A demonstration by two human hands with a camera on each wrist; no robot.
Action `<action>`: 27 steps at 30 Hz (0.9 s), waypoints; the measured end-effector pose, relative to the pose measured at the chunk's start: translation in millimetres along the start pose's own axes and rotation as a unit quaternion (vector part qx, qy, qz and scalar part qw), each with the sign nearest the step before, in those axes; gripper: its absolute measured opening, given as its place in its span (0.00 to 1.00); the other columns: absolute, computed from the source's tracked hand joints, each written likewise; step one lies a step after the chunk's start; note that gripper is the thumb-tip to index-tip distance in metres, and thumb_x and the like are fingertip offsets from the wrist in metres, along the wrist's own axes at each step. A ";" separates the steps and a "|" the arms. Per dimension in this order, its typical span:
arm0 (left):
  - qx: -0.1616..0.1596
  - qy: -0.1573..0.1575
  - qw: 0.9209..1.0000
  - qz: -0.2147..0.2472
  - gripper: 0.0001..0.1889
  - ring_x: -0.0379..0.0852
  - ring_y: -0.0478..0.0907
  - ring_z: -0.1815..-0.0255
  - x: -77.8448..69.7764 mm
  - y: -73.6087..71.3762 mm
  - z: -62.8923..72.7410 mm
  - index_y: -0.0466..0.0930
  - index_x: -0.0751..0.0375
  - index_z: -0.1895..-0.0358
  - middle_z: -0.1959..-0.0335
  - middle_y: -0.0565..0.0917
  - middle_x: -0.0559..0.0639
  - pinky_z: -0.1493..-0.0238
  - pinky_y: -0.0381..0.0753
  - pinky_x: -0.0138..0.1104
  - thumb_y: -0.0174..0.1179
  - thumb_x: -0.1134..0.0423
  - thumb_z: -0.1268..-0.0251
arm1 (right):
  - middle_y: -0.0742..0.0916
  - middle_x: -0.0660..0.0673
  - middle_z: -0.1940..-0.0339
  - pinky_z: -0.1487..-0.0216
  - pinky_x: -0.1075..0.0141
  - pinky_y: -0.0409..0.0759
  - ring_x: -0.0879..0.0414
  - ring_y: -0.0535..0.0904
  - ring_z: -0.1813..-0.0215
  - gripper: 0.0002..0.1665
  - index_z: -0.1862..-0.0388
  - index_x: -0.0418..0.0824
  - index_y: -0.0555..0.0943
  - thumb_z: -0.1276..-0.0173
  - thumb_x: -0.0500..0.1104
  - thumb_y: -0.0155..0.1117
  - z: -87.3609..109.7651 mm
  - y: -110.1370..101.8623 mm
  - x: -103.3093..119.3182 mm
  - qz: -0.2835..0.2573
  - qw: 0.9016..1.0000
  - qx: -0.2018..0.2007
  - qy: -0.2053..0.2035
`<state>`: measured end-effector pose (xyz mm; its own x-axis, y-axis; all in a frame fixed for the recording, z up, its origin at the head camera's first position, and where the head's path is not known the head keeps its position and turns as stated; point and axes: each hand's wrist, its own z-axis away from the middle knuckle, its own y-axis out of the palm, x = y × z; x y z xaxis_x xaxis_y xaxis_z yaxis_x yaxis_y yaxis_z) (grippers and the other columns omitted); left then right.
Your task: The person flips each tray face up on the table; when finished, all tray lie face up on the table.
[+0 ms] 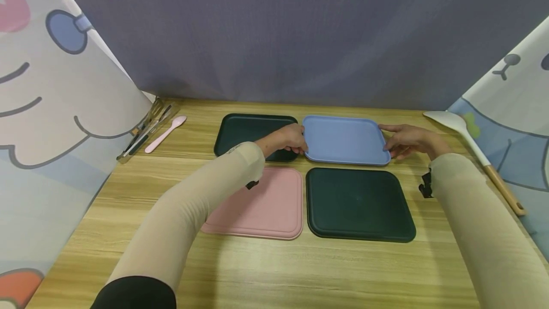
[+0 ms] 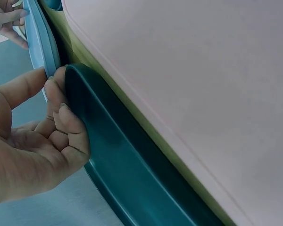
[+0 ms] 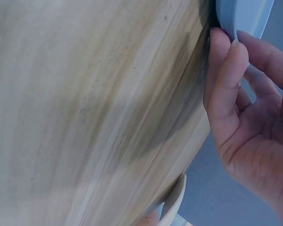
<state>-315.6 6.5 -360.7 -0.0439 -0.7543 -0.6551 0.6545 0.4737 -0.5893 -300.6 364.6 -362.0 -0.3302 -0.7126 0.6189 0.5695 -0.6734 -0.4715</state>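
Observation:
A shallow blue tray (image 1: 346,140) lies at the back, right of the middle of the table. My left hand (image 1: 292,138) pinches its left edge between thumb and fingers, and the curled fingers lie against the end of a dark green tray (image 1: 240,130). At the opposite end my right hand (image 1: 405,141) pinches the blue tray's right rim, thumb and fingertips showing at the edge in the right wrist view. In front of them lie a pink tray (image 1: 274,204), partly behind my left forearm, and a second dark green tray (image 1: 359,204).
On the left lie a pink spoon (image 1: 165,135) and a clear package of metal utensils (image 1: 147,130). A white spatula-like utensil with a wooden handle (image 1: 503,190) lies along the right edge. A grey partition (image 1: 274,32) stands behind the wooden table (image 1: 266,275).

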 end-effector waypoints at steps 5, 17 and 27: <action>-0.006 -0.008 1.000 -0.025 0.44 0.41 0.78 0.73 -3.5 0.6 0.0 0.47 0.65 0.19 0.76 0.85 0.45 0.71 0.70 0.31 0.64 0.63 0.32 | 0.85 0.48 0.76 0.64 0.61 0.84 0.59 0.81 0.72 0.56 0.16 0.50 0.34 0.29 0.39 0.60 1.0 0.3 1.0 0.005 1.000 -0.001 0.001; -0.022 -0.002 0.989 -0.147 0.17 0.41 0.77 0.74 -10.5 3.3 0.2 0.81 0.68 0.45 0.77 0.84 0.47 0.74 0.70 0.29 0.63 0.60 0.31 | 0.86 0.47 0.74 0.64 0.61 0.85 0.58 0.83 0.70 0.56 0.16 0.49 0.34 0.29 0.39 0.61 1.4 4.1 3.1 0.017 1.000 -0.013 0.005; -0.026 -0.009 0.986 -0.166 0.09 0.42 0.78 0.74 -16.3 3.0 6.0 0.86 0.61 0.63 0.77 0.85 0.46 0.75 0.72 0.29 0.62 0.60 0.31 | 0.86 0.47 0.75 0.65 0.61 0.85 0.58 0.83 0.71 0.56 0.17 0.49 0.34 0.28 0.39 0.60 0.5 4.4 2.1 0.017 1.000 -0.014 0.004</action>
<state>-308.4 17.5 -349.0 -0.2355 -0.8792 -0.4141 0.5666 0.2220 -0.7935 -298.4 360.3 -362.5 -0.3174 -0.7373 0.5964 0.5591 -0.6535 -0.5103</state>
